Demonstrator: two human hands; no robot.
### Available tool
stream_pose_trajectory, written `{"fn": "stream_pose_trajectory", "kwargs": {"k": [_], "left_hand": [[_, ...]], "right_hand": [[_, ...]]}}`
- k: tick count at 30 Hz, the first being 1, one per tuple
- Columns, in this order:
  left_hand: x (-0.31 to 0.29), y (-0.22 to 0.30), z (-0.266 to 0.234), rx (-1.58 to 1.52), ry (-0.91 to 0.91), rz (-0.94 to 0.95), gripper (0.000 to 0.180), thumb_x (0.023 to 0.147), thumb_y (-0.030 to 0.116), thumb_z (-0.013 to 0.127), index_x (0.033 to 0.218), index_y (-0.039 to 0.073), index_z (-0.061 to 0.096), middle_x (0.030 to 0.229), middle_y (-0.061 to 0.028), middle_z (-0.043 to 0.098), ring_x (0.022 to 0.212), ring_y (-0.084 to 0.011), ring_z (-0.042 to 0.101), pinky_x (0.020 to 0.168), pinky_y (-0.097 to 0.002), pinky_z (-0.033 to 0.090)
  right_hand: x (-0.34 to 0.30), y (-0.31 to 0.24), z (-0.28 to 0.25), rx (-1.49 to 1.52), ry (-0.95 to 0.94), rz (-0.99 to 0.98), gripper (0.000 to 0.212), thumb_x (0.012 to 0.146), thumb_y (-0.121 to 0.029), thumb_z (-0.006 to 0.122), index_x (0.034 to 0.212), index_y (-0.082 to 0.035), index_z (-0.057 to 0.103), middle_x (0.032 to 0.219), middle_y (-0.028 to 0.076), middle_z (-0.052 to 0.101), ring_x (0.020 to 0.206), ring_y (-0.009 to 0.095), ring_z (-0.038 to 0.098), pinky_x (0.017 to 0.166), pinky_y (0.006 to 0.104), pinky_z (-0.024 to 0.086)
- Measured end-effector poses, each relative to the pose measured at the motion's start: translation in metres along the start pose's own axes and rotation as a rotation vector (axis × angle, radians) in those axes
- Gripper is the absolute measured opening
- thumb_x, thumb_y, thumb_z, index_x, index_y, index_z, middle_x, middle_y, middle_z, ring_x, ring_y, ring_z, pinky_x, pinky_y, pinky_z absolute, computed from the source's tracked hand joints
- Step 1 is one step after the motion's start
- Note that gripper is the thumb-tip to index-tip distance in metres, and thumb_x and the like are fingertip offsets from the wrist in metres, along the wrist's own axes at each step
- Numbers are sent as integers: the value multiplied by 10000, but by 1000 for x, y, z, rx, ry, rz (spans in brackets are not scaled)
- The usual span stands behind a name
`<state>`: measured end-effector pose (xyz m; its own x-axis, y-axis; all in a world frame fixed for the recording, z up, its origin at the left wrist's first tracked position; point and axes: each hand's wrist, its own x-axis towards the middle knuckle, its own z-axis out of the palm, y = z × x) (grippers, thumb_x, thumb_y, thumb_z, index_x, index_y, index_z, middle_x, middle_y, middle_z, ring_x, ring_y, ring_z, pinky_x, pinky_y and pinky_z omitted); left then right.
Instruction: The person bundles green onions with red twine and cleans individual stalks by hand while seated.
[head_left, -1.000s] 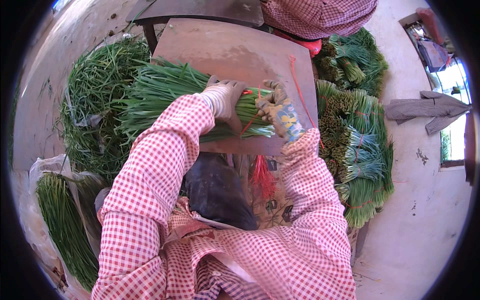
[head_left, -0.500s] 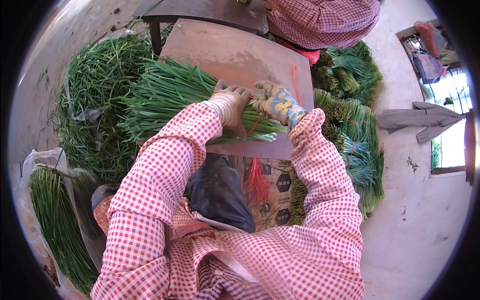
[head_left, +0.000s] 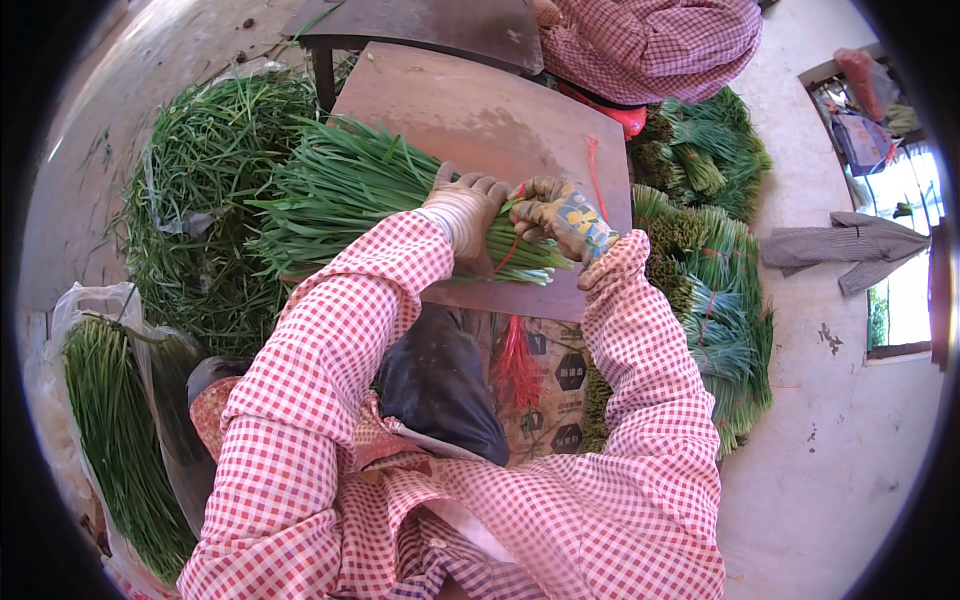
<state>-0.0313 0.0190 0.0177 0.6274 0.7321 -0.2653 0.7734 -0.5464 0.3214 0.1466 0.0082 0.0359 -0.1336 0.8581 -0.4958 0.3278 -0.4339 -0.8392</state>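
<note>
Across the brown tabletop lies a bunch of green garlic chives, stem ends rightward, the grip of the gloved left hand clamped over it, that of the gloved right hand pinched on its red tie, tied bundles heaped beside

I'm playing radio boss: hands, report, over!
Left hand clasped over chive bundle. Right hand curled at red tie. Loose red strand alongside, apparently not blocking.
</note>
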Motion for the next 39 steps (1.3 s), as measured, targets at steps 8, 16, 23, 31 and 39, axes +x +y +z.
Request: {"fn": "stream_pose_trajectory", "kwargs": {"k": [8, 16, 23, 31, 39], "left_hand": [[2, 4, 1, 6, 9, -22, 1221, 502, 516, 885, 1476, 80, 294, 1506, -116, 365, 1433, -258, 291, 1180, -515, 138], [3, -4, 14, -47, 73, -12, 1211, 467, 494, 905, 1455, 103, 325, 1483, -136, 391, 1419, -285, 314, 1171, -531, 149], [5, -23, -6, -379, 31, 159, 952, 520, 414, 915, 1313, 118, 481, 1192, -137, 634, 1149, -299, 591, 1095, -416, 331], [11, -38, 28, -813, 262, 100, 240, 795, 227, 776, 952, 75, 675, 907, -123, 681, 889, -255, 655, 816, -359, 508], [-59, -142, -51, 14, 506, -465, 273, 934, 198, 565, 1172, 109, 663, 1212, -131, 647, 1073, -283, 635, 950, -372, 488]], "right_hand": [[4, -2, 4, -24, 55, 23, 233, 917, -187, 664, 1069, -13, 632, 817, 37, 639, 672, 118, 596, 614, 251, 516], [-69, 39, 57, -359, 206, -393, 144, 896, -163, 684, 928, -26, 655, 786, 20, 624, 717, 137, 567, 666, 293, 473], [-35, 45, 38, 586, 236, -367, 173, 984, -301, 583, 1041, -140, 607, 985, 3, 671, 746, 100, 640, 573, 224, 471], [-13, 47, 23, 857, 171, -244, 123, 972, -269, 608, 996, -149, 600, 958, 59, 690, 664, 130, 617, 529, 259, 484], [-5, 51, 22, 843, 95, -264, 118, 979, -275, 595, 1007, -162, 578, 947, 38, 688, 699, 133, 638, 546, 255, 489]]}}
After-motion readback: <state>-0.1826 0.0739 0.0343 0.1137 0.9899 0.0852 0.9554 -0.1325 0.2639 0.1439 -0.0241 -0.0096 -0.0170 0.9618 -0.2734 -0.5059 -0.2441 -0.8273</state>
